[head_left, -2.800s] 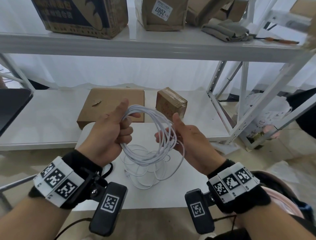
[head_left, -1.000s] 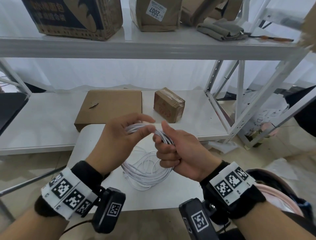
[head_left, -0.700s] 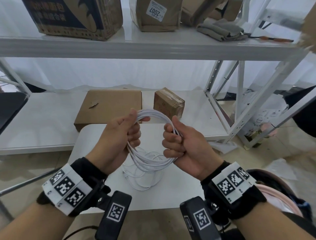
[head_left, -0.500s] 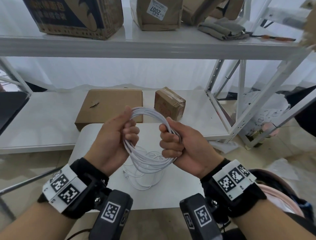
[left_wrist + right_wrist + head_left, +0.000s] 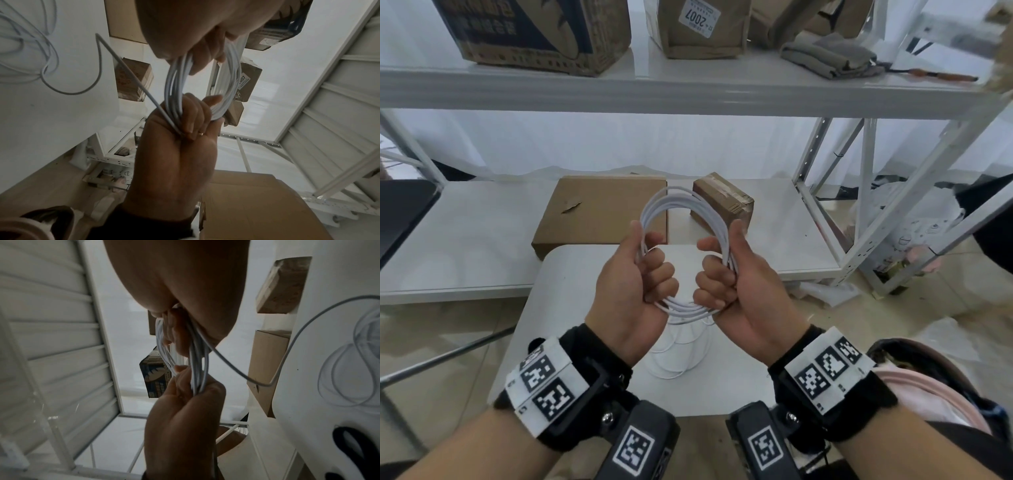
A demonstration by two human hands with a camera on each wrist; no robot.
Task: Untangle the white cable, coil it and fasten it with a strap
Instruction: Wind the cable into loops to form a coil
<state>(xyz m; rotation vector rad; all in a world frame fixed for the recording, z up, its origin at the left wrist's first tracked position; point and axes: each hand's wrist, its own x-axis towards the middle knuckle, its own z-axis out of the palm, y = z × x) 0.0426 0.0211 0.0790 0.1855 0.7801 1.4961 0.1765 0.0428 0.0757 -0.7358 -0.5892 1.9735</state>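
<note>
The white cable (image 5: 678, 200) is gathered into a ring of several loops, standing upright above the small white table (image 5: 571, 284). My left hand (image 5: 650, 270) grips the ring's left side with curled fingers and the thumb up along it. My right hand (image 5: 714, 274) grips the right side the same way. The left wrist view shows the loops (image 5: 174, 84) running between both fists. One strand (image 5: 287, 353) leaves the ring and runs down to loose cable turns (image 5: 678, 349) lying on the table under my hands. I see no strap that I can tell for sure.
A flat cardboard box (image 5: 599, 212) and a small taped box (image 5: 722, 205) lie on the low white shelf behind the table. An upper shelf (image 5: 688, 92) carries more boxes. White rack posts (image 5: 866, 192) stand at right. A black looped band (image 5: 349, 451) lies on the table's edge.
A second ago my hands pressed the loops together in a flat bunch. They have since drawn apart and opened the bunch into a round ring, which now stands higher and more upright.
</note>
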